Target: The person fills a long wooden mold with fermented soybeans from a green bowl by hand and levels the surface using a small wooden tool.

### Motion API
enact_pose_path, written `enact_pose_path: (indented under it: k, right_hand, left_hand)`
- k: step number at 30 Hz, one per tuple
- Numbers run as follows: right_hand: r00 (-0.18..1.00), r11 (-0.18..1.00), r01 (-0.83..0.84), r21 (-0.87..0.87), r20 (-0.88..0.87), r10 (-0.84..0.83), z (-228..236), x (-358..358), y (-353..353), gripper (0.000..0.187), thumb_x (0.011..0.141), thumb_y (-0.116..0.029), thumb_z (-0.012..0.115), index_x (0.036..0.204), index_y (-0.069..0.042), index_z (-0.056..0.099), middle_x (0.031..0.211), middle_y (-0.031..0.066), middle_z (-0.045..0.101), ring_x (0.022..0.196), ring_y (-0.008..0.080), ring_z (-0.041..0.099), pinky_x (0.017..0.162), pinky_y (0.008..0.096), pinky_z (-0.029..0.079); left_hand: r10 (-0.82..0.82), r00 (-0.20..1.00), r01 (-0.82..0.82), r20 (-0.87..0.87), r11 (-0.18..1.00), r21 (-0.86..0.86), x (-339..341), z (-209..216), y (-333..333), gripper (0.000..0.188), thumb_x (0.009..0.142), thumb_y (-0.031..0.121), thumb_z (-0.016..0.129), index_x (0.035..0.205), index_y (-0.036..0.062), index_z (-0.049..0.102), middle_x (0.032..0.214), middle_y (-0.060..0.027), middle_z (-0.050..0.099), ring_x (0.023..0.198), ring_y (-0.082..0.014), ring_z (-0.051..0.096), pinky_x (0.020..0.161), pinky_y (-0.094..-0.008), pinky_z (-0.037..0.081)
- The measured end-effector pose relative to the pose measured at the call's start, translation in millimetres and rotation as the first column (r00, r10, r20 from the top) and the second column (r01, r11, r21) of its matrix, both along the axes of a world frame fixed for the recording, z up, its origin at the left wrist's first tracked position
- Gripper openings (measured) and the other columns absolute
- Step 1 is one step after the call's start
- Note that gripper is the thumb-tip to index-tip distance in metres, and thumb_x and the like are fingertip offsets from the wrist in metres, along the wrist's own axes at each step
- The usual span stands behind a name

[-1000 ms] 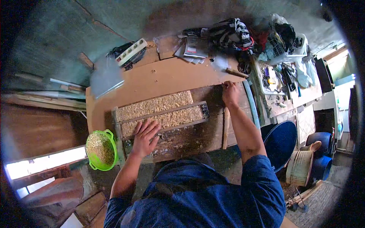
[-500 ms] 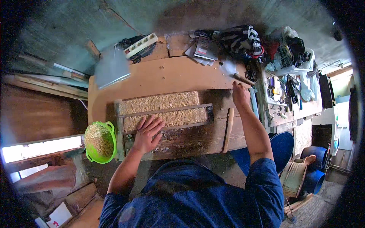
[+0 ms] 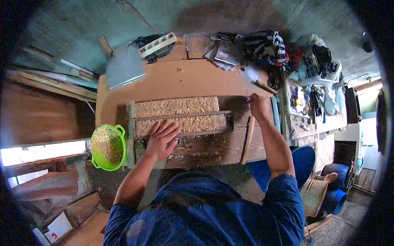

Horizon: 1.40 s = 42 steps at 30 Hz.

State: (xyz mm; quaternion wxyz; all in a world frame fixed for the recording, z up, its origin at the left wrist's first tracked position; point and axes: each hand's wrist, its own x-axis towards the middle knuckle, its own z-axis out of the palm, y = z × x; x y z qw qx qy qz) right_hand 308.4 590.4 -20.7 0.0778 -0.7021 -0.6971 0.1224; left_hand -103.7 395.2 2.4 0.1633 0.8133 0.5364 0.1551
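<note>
A pale, grainy slab [image 3: 176,107] lies on the worktable, pressed into a long narrow wooden frame [image 3: 180,116] whose bar runs lengthwise across it. My left hand [image 3: 162,139] rests spread and flat over the frame's near edge, fingertips on the near strip of the slab. Beyond the frame's right end, my right hand [image 3: 259,107] is closed around a small thing with a purplish end pointing left. Most of it is hidden in my fist, and a blurred dark patch lies beside it, so its kind cannot be made out.
A green basket [image 3: 121,143] of pale grains stands at the table's left end. A wooden stick [image 3: 248,140] lies right of the frame. Along the back are a power strip [image 3: 157,44], a clear plastic sheet [image 3: 125,69], papers [image 3: 225,53] and bags [image 3: 264,47]. Blue barrels [image 3: 336,186] stand at right.
My right hand has come slightly nearer to me and left, and the purplish end now shows beside it. My left hand stays on the frame and slab. The view has shifted a little.
</note>
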Motion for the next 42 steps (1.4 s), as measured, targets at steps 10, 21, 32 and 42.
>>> enact_pose_path:
  k: [10, 21, 32, 42]
  right_hand:
    - [0.25, 0.935, 0.18, -0.307, -0.905, -0.345, 63, -39, -83, 0.012, 0.088, -0.017, 0.07, 0.093, -0.007, 0.065, 0.079, -0.0043, 0.061, 0.058, 0.0055, 0.047, 0.051, 0.0222, 0.036]
    - [0.522, 0.995, -0.047, -0.086, -0.851, -0.049, 48, -143, -157, 0.011, 0.091, -0.01, 0.067, 0.1, -0.003, 0.064, 0.084, -0.0002, 0.064, 0.065, 0.0084, 0.054, 0.057, 0.023, 0.042]
    - [0.834, 0.944, -0.27, 0.188, -0.445, 0.327, 41, -227, -157, 0.016, 0.091, -0.016, 0.066, 0.102, -0.004, 0.066, 0.091, 0.0174, 0.068, 0.08, 0.0363, 0.067, 0.068, 0.0406, 0.052]
    - [0.897, 0.908, -0.385, 0.163, -0.165, 0.41, 32, -236, -153, 0.011, 0.091, -0.013, 0.061, 0.1, -0.007, 0.064, 0.09, 0.0157, 0.065, 0.079, 0.0386, 0.065, 0.067, 0.0461, 0.053]
  left_hand:
    - [-0.003, 1.0, 0.002, 0.017, 0.999, 0.032, -5, -1, -5, 0.044, 0.092, 0.03, 0.057, 0.133, 0.0146, 0.059, 0.144, -0.0064, 0.051, 0.142, -0.0286, 0.035, 0.119, -0.0491, 0.017]
    - [-0.047, 0.993, 0.04, 0.111, 0.997, 0.063, -8, -5, -3, 0.043, 0.09, 0.033, 0.059, 0.129, 0.0158, 0.062, 0.143, -0.0105, 0.051, 0.143, -0.0291, 0.034, 0.12, -0.0478, 0.013]
    - [-0.104, 0.993, 0.104, 0.061, 0.995, 0.002, -21, -12, -5, 0.054, 0.071, 0.02, 0.061, 0.123, 0.0075, 0.064, 0.139, -0.0115, 0.054, 0.142, -0.0293, 0.034, 0.122, -0.0482, 0.013]
    - [-0.133, 0.991, 0.131, -0.009, 0.984, -0.123, -22, -6, -3, 0.053, 0.072, 0.025, 0.063, 0.121, 0.0073, 0.065, 0.135, -0.0097, 0.058, 0.14, -0.029, 0.038, 0.121, -0.049, 0.012]
